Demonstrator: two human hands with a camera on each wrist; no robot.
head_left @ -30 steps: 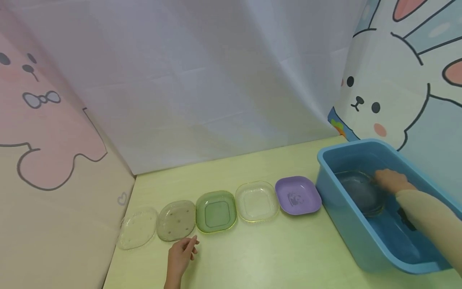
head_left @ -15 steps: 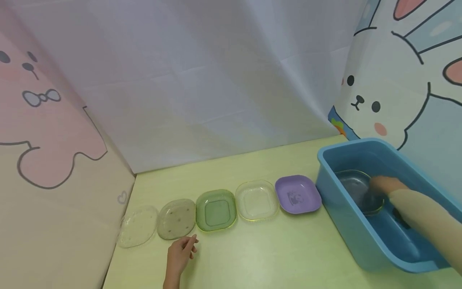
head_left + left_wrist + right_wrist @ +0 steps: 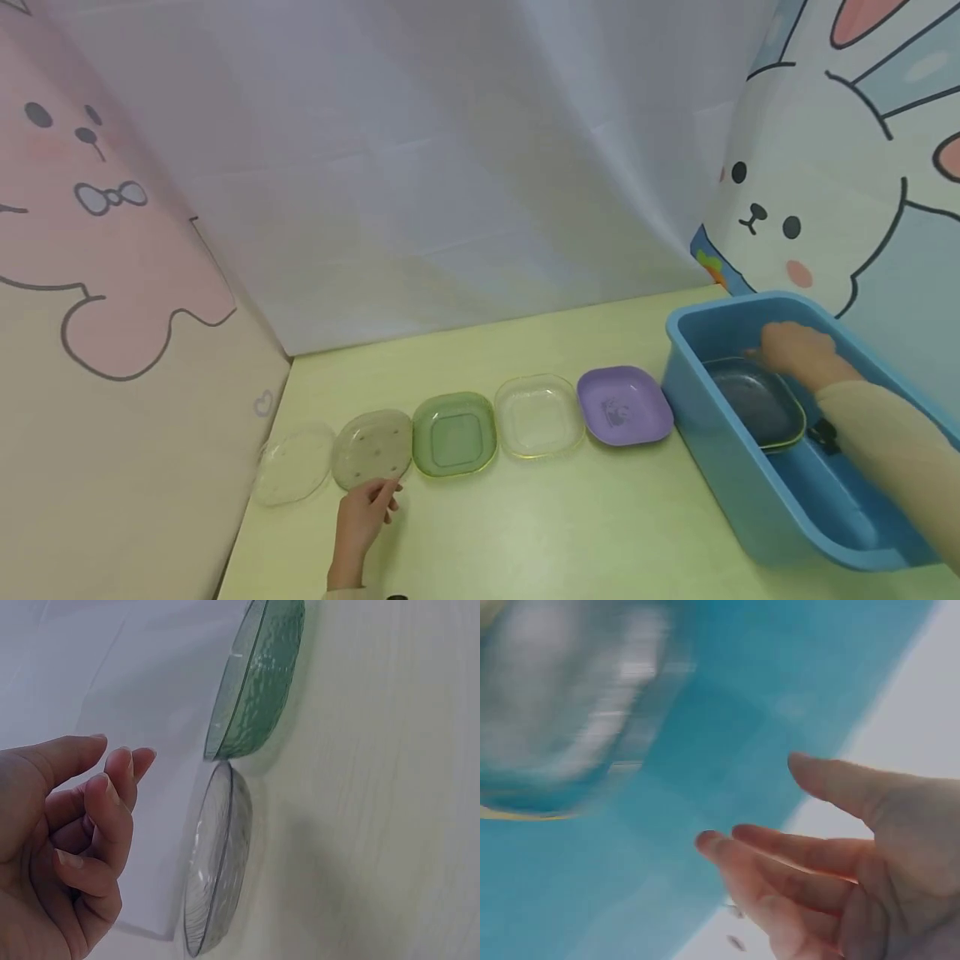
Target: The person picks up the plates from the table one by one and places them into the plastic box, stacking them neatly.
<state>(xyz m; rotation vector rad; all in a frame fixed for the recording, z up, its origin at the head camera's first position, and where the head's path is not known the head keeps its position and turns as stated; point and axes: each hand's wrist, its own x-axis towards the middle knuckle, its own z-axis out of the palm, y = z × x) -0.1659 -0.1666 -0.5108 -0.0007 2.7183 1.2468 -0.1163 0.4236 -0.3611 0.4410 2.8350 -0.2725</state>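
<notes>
blue basin (image 3: 720,467) — right hand (image 3: 797,348), now open, shifted off the clear dish (image 3: 753,402).

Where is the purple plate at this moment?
In the head view, the purple plate lies at the right end of the plate row, between a clear plate and the blue tub.

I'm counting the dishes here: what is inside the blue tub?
Inside the blue tub lies one clear dish with a yellowish rim, and the right hand reaches in above its far edge. The near wall hides the tub's floor beside it.
</notes>
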